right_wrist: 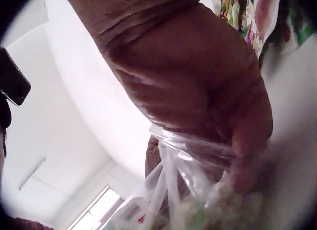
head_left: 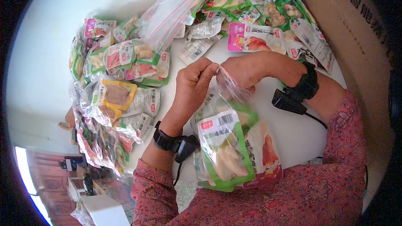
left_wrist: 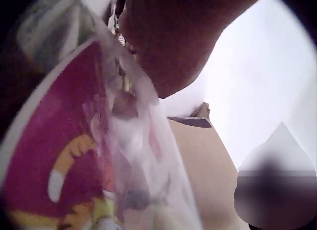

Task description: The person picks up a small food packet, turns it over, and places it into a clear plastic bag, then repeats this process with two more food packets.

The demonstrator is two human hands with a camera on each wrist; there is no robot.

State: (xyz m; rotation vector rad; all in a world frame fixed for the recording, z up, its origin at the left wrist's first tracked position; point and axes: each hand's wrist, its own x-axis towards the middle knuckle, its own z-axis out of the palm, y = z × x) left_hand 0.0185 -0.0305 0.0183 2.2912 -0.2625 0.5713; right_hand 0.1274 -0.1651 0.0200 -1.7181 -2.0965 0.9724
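A clear plastic bag (head_left: pixel 222 96) hangs in front of the body with several food packets in it. Through its side show a white-and-green packet (head_left: pixel 224 155) and a dark red and white packet (head_left: pixel 264 152). My left hand (head_left: pixel 191 84) pinches the top edge of this bag between thumb and forefinger. Close beside it, my right hand (head_left: pixel 245 73) grips the bag's mouth, its fingers partly covered by the film. In the right wrist view the plastic gathers in folds under the right hand (right_wrist: pixel 203 86). A purple packet face (left_wrist: pixel 54 136) fills the left side of the left wrist view.
Filled bags (head_left: pixel 119 96) of packets line the table's left side, with another heap (head_left: pixel 259 4) at the back. Flat zip bags (head_left: pixel 171 14) lie over the left pile. A pink-cornered packet (head_left: pixel 255 38) rests beyond the hands. A cardboard box (head_left: pixel 356 58) stands along the right.
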